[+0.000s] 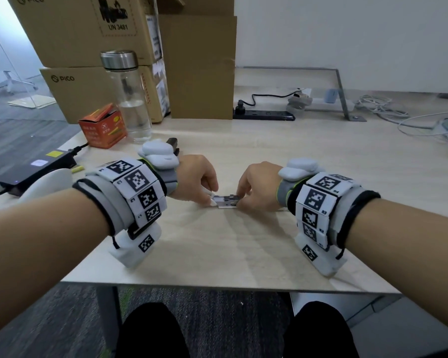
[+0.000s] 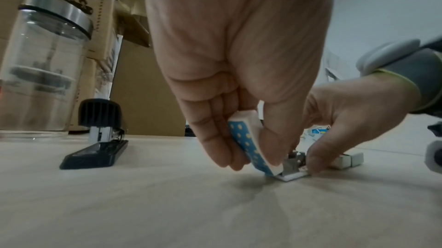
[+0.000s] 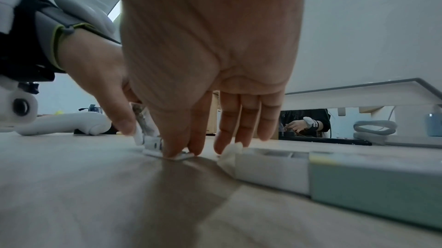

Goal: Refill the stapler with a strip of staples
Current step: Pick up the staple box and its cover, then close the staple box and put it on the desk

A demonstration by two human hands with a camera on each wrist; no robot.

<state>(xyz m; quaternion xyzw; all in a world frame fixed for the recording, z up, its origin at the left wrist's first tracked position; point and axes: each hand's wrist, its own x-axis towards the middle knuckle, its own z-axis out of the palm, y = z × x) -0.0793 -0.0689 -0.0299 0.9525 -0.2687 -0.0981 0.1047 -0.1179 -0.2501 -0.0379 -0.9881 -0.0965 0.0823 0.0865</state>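
Observation:
On the pale wooden table [image 1: 321, 156] lies a small staple box [image 1: 226, 201], between my two hands. My left hand [image 1: 211, 198] pinches its blue dotted sleeve [image 2: 248, 144], which is tilted up off the table. The thumb and forefinger of my right hand [image 1: 243, 200] pinch the white inner tray [image 3: 167, 153] with its metal staples [image 2: 295, 164]. Grey staple strips [image 2: 349, 161] lie loose just right of that hand. The black stapler [image 2: 95, 150] sits untouched on the table behind my left wrist, and in the head view only its tip [image 1: 173, 144] shows.
A glass bottle [image 1: 130, 99], an orange carton [image 1: 104, 126] and stacked cardboard boxes [image 1: 88, 29] stand at the back left. A black adapter [image 1: 34, 171] and a white controller [image 1: 49, 182] lie at the left edge. A power strip [image 1: 264, 116] and cables [image 1: 388, 112] lie behind.

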